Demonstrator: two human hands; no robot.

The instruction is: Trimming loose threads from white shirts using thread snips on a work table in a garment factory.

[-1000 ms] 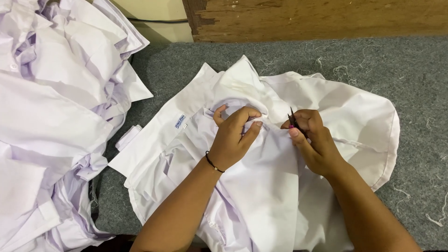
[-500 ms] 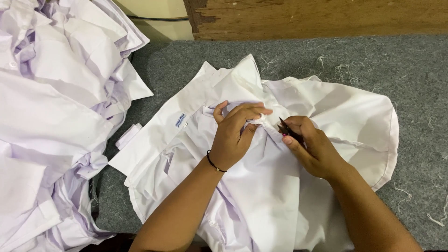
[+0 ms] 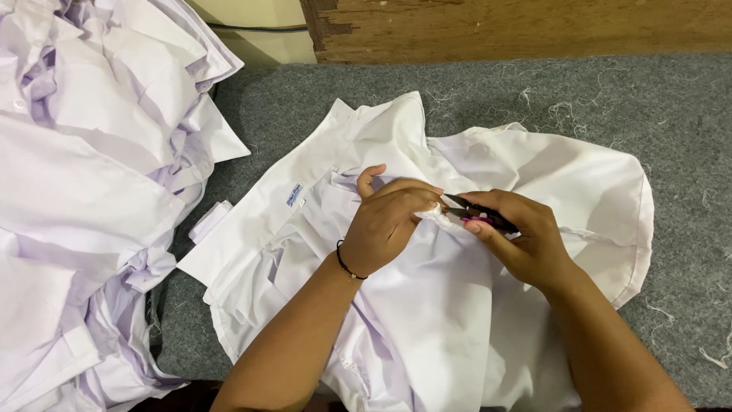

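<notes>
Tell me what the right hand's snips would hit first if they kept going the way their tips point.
Most likely the pinched fold of the white shirt at the left hand's fingertips; the thread snips in the right hand point left at it, almost touching.

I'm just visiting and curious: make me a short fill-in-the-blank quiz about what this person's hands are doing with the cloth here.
1. The right hand holds a small pair of dark ____ against the cloth.
2. The left hand pinches a fold of the ____ garment.
3. A thin black ____ circles the left wrist.
4. The garment lies on a ____ felt-like surface strewn with loose threads.

Missing words: snips; white; band; grey
</notes>
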